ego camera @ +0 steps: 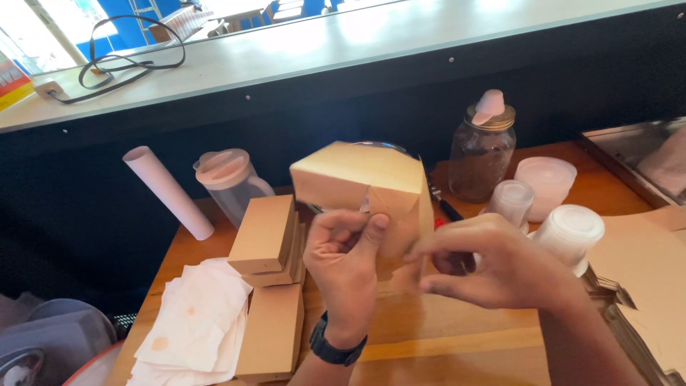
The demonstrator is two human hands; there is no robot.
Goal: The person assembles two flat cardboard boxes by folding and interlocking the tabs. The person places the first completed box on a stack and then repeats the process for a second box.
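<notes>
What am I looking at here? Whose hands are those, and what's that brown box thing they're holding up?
The camera sits on a person's head and looks down, so these are that person's own hands. The left hand, with a dark wristband, and the right hand hold up a brown cardboard box and pinch its flaps. Below is a wooden table. On it lie closed boxes, white paper sheets, a white tube, a plastic jug, a glass jar and lidded plastic tubs.
</notes>
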